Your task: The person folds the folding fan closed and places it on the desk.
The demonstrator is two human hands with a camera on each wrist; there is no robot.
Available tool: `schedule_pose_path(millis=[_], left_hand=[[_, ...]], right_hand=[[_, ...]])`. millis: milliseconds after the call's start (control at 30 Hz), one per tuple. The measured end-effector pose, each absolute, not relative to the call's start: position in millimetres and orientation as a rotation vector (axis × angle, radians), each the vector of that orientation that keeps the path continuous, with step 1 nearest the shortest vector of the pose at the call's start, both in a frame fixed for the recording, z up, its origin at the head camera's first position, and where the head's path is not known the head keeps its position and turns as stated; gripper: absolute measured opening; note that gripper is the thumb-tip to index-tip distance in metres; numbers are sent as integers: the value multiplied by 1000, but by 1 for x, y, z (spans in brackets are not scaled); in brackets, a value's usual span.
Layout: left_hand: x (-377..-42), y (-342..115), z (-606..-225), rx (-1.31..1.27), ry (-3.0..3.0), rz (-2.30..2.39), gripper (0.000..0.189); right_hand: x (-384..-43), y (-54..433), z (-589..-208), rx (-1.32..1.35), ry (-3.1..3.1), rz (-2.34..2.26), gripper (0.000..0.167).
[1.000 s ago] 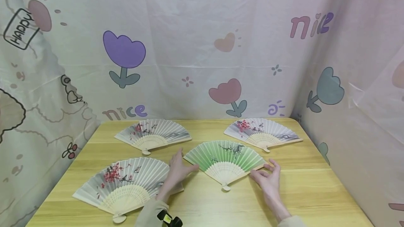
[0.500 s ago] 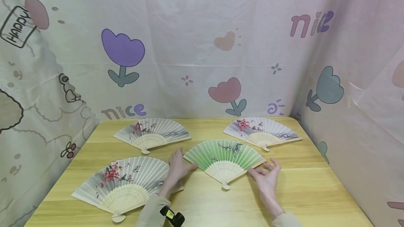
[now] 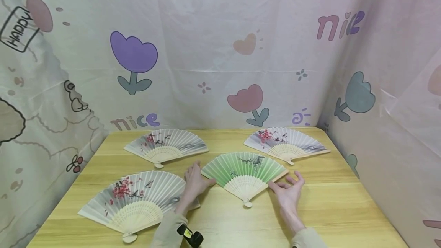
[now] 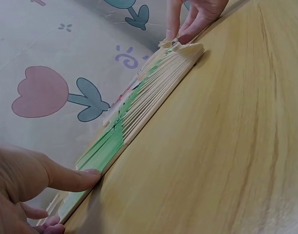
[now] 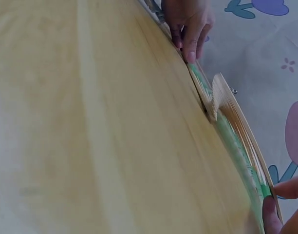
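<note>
In the head view, an open green folding fan (image 3: 245, 169) with a dark branch print lies mid-table, its pale handle end toward me. My left hand (image 3: 195, 183) holds its left end, with the thumb (image 4: 81, 178) along the edge and the other fingertips around the corner. At the right rib, my right hand (image 3: 288, 196) pinches the fan between thumb (image 5: 270, 217) and forefinger, the remaining fingers spread outward. Both wrist views show the fan's ribs edge-on. Part of a grey-white folding fan (image 3: 138, 206) is hidden behind my left forearm.
Two more open fans with red blossoms lie at the back, one grey-white fan (image 3: 167, 146) at left and one lilac-grey fan (image 3: 286, 144) at right. The wooden table (image 3: 330, 209) is enclosed by printed cloth (image 3: 193, 41) at the back and sides.
My right hand has moved slightly left and inward along the fan's right rib, and that rib's outer end has shifted a little up and left. My left hand stays nearly in place.
</note>
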State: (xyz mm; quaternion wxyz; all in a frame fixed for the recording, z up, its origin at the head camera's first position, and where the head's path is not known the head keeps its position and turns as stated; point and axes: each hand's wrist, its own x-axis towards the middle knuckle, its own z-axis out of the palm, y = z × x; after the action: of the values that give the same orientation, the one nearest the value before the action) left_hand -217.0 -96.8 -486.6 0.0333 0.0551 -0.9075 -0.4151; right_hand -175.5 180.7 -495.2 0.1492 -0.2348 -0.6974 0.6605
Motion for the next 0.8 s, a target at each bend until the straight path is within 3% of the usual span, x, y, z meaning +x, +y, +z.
schedule_pose_path(millis=[267, 367, 533, 800], left_hand=[[-215, -97, -486, 140, -2790, -1275, 93], [-214, -99, -486, 133, -2795, -1302, 91], [-214, -101, -487, 114, -2800, -1335, 89], [-210, -104, -485, 114, -2714, -1470, 76]], right_hand=[[-176, 191, -491, -625, -1817, 2282, 98], [-176, 194, -492, -570, -1721, 2449, 80], [-177, 198, -496, -442, -1601, 2613, 33], [-180, 203, -497, -286, -1496, 2736, 38]])
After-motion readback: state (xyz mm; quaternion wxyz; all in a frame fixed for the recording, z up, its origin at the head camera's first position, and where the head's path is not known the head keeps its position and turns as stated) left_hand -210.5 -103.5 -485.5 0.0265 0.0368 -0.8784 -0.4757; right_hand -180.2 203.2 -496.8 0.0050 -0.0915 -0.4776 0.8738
